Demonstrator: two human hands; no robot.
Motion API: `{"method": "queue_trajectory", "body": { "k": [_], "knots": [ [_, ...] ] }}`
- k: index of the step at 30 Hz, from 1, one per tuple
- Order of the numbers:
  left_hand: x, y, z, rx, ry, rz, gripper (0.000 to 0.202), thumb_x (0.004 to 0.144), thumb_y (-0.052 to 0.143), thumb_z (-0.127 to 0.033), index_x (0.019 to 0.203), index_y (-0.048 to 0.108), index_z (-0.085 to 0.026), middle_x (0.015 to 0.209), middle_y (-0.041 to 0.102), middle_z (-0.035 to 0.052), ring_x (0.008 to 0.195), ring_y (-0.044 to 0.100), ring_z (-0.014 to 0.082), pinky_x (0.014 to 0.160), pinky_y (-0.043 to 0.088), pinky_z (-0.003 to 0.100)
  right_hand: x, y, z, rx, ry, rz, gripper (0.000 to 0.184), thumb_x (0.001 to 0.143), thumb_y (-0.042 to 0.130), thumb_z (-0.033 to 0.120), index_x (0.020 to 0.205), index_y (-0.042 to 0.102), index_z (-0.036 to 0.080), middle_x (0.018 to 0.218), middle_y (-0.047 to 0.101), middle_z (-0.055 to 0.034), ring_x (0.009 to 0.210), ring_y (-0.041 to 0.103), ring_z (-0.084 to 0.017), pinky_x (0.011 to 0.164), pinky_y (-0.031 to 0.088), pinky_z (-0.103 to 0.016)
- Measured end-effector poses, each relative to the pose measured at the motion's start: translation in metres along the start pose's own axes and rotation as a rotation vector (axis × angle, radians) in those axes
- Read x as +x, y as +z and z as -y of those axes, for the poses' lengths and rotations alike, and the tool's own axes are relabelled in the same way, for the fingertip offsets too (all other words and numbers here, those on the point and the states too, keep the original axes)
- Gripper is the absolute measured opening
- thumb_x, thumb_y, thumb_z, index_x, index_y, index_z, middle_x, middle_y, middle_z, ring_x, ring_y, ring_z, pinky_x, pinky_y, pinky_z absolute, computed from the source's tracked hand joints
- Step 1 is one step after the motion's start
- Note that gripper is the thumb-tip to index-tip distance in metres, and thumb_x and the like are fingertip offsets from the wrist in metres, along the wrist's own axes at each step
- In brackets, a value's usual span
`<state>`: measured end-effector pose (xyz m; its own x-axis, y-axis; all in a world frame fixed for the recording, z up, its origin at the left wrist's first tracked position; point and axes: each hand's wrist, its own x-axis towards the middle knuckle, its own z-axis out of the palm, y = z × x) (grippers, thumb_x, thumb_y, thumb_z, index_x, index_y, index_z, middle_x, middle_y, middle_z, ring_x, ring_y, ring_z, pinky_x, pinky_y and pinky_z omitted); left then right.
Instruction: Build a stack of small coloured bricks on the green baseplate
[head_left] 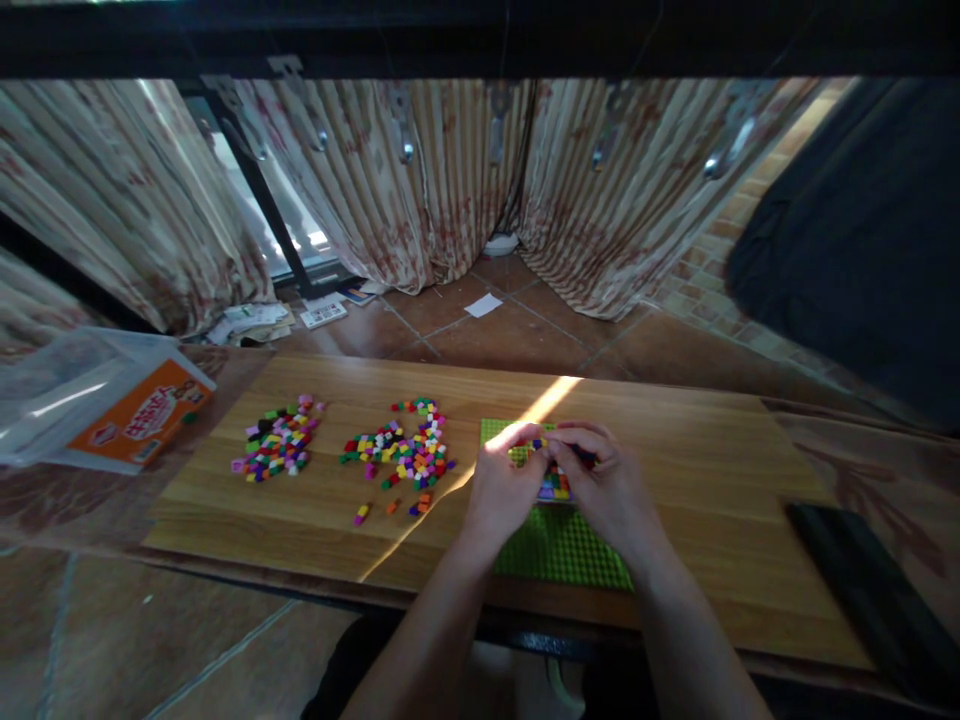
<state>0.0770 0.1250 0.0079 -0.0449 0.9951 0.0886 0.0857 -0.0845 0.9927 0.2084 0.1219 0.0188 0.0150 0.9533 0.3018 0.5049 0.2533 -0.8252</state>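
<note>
A green studded baseplate [562,552] lies on the wooden board in front of me. On it stands a build of small colourful toy bricks [555,487], partly covered by my hands. My left hand [510,478] reaches over its left side, with thumb and fingers bent together. Opposite it, my right hand [600,470] is curled at the right side. The fingertips of both hands meet above the bricks, near a small dark blue or purple piece. Whatever the fingertips pinch is too small and too hidden to name.
Loose bricks lie in a middle pile [420,450] and a left pile [281,445] on the wooden board [705,480]. A clear plastic box [135,400] with an orange label stands at far left. A long black object [862,590] lies at the right edge. Curtains hang beyond.
</note>
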Motion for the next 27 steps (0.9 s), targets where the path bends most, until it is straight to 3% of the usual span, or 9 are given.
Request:
{"method": "queue_trajectory", "body": {
  "k": [5,9,13,17,20,23,27],
  "knots": [
    [0.004,-0.023,0.0,-0.134,-0.116,-0.084,0.026,0.077,0.067,-0.025,0.101,0.071,-0.016,0.102,0.073,0.0099,0.094,0.067,0.019,0.087,0.051,0.031,-0.001,-0.002,-0.004,0.158,0.067,-0.118,0.016,0.084,0.063,0.033,0.089,0.076,0.025,0.104,0.069,-0.0058,0.097,0.064,-0.021,0.085,0.052,-0.041],
    [0.013,-0.07,0.0,-0.113,-0.108,-0.265,0.022,0.075,0.066,-0.025,0.093,0.071,-0.014,0.092,0.074,0.0085,0.086,0.067,0.017,0.081,0.051,0.028,0.003,-0.006,-0.003,0.293,0.156,-0.348,0.015,0.078,0.069,0.033,0.086,0.076,0.022,0.091,0.073,-0.0045,0.088,0.067,-0.02,0.082,0.054,-0.04],
    [0.02,-0.134,0.005,0.201,-0.119,-0.441,0.022,0.077,0.059,-0.023,0.093,0.071,-0.013,0.084,0.073,0.0064,0.076,0.065,0.016,0.073,0.049,0.027,0.005,-0.006,-0.002,0.29,0.231,-0.494,0.017,0.074,0.073,0.031,0.085,0.077,0.019,0.083,0.074,-0.0047,0.078,0.068,-0.019,0.075,0.055,-0.037],
    [0.018,-0.186,0.008,0.664,-0.26,-0.467,0.024,0.073,0.057,-0.014,0.092,0.072,-0.011,0.085,0.074,0.0093,0.078,0.066,0.0194,0.074,0.049,0.029,0.005,-0.003,0.001,0.287,0.255,-0.545,0.02,0.07,0.076,0.03,0.085,0.078,0.018,0.084,0.075,-0.007,0.08,0.069,-0.021,0.077,0.055,-0.037],
    [0.012,-0.201,0.008,0.845,-0.342,-0.379,0.025,0.071,0.058,-0.011,0.091,0.073,-0.013,0.086,0.075,0.0091,0.08,0.067,0.0199,0.074,0.049,0.029,0.004,-0.002,0.002,0.272,0.266,-0.522,0.021,0.068,0.077,0.032,0.084,0.078,0.018,0.083,0.075,-0.0083,0.081,0.07,-0.024,0.081,0.055,-0.04],
    [0.008,-0.202,0.008,0.932,-0.376,-0.284,0.025,0.069,0.059,-0.01,0.087,0.074,-0.018,0.084,0.075,0.0059,0.081,0.067,0.0196,0.072,0.048,0.027,0.004,-0.001,0.001,0.256,0.271,-0.519,0.023,0.066,0.078,0.033,0.084,0.078,0.018,0.085,0.076,-0.0089,0.082,0.07,-0.025,0.085,0.055,-0.044],
    [0.007,-0.203,0.008,1.008,-0.376,-0.269,0.028,0.07,0.057,-0.009,0.09,0.074,-0.02,0.086,0.076,0.0055,0.084,0.067,0.0203,0.072,0.048,0.027,0.004,0.0,0.003,0.233,0.268,-0.522,0.021,0.067,0.076,0.031,0.084,0.078,0.018,0.086,0.076,-0.0085,0.081,0.07,-0.024,0.084,0.055,-0.043]
  ]
}}
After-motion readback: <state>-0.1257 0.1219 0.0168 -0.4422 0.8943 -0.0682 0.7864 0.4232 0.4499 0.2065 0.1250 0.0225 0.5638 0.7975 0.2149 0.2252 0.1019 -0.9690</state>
